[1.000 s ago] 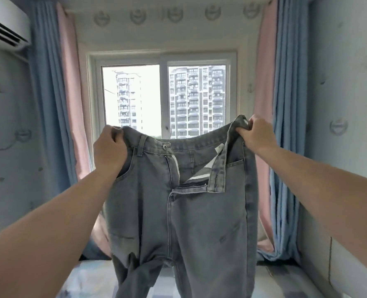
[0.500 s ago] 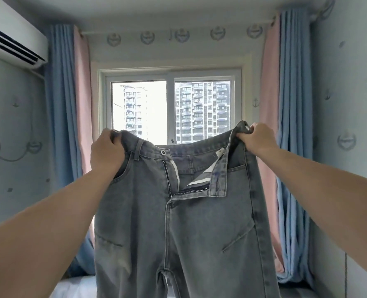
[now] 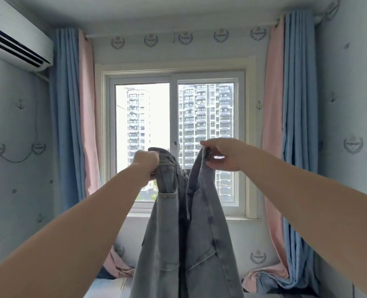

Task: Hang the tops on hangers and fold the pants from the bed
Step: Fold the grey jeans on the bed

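A pair of grey-blue jeans (image 3: 199,244) hangs in the air in front of the window, folded lengthwise so its two halves face each other. My left hand (image 3: 146,163) is a closed fist around the left side of the waistband. The right side of the waistband is pinched in my right hand (image 3: 222,153), at about the same height. The two hands are close together. The legs drop out of view at the bottom edge. No tops or hangers are in view.
The window (image 3: 174,138) is straight ahead, with pink and blue curtains (image 3: 285,136) on both sides, their hems piled low at the right. An air conditioner (image 3: 15,44) sits on the upper left wall. A strip of the bed (image 3: 105,289) shows at the bottom.
My hands have come together, folding the spread jeans in half lengthwise. The view has tilted up, showing more ceiling and less bed.
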